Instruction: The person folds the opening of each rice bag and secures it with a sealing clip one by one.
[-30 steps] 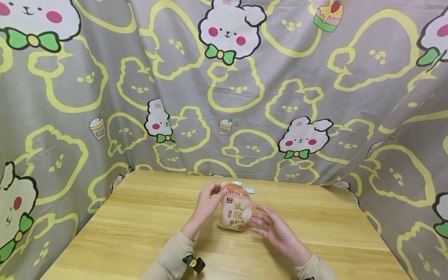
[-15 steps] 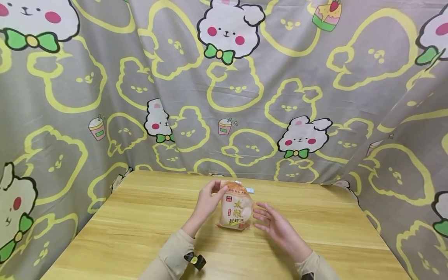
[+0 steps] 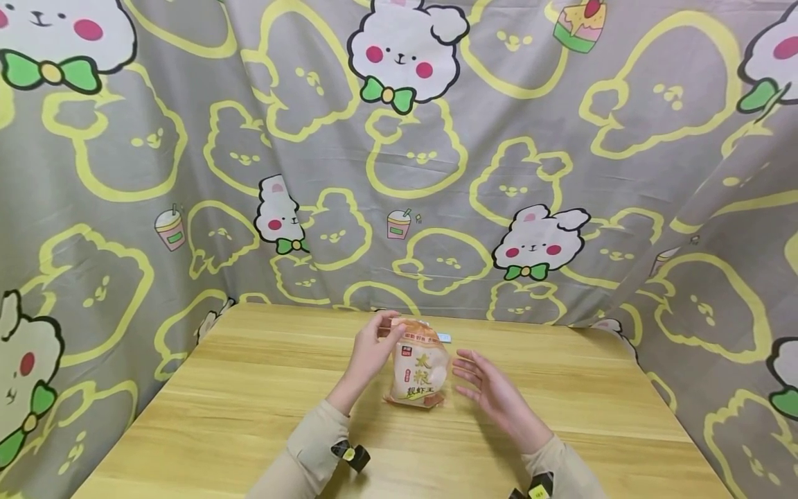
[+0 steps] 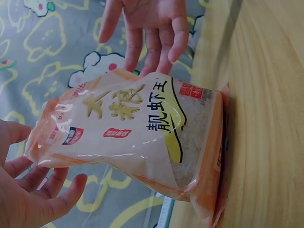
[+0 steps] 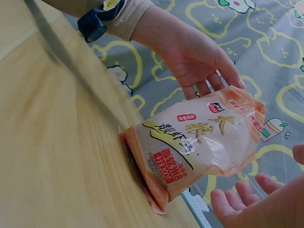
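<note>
The rice bag [image 3: 419,371] stands upright on the bench [image 3: 237,416], its upper edge pinched between thumb and fingers of the left hand [image 3: 369,350]. The right hand [image 3: 495,395], fingers spread, hangs just beside the bag without touching it.

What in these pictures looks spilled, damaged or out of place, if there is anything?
Nothing plainly stands out. The bag of rice stands on its base on the table, and no tear or spill shows. A pale blue item behind it is partly hidden, so I cannot judge it.
</note>
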A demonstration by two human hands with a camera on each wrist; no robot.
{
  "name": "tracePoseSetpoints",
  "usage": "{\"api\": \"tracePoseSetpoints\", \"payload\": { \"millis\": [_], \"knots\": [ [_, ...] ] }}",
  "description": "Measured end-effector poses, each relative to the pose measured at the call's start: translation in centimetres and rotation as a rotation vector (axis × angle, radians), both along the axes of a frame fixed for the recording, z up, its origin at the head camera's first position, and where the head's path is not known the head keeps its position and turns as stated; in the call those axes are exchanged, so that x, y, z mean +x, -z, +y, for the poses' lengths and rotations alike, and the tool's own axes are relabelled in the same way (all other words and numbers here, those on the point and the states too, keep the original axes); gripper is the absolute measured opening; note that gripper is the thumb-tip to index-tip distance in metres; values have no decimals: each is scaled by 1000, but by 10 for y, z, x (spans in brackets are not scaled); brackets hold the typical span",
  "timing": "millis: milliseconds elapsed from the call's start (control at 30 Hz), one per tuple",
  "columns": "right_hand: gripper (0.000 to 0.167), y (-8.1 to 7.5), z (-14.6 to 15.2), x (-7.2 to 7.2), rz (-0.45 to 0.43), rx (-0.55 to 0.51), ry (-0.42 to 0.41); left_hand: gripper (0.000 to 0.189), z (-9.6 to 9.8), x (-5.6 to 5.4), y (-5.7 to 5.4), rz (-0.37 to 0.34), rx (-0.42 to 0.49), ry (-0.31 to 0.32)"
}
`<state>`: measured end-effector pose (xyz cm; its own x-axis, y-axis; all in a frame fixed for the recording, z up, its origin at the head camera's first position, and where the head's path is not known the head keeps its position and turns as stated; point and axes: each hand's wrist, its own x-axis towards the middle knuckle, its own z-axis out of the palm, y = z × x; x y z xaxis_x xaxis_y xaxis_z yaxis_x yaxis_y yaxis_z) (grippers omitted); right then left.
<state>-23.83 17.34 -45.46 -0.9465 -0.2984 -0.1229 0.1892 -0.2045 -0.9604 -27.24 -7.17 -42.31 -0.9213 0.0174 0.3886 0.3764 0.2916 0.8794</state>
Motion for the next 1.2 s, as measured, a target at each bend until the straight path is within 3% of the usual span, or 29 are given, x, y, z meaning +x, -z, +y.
{"api": "tracePoseSetpoints", "payload": {
  "millis": [367,700,1200],
  "knots": [
    [61,-1,-3,-7,9,15,44,32,6,-6,-3,-1,-10,-3],
    [59,0,-5,-12,11,14,70,31,11,-11,-6,18,78,34],
    [55,1,-11,-19,-7,-32,124,35,10,-14,-10,54,-107,81]
  ]
}}
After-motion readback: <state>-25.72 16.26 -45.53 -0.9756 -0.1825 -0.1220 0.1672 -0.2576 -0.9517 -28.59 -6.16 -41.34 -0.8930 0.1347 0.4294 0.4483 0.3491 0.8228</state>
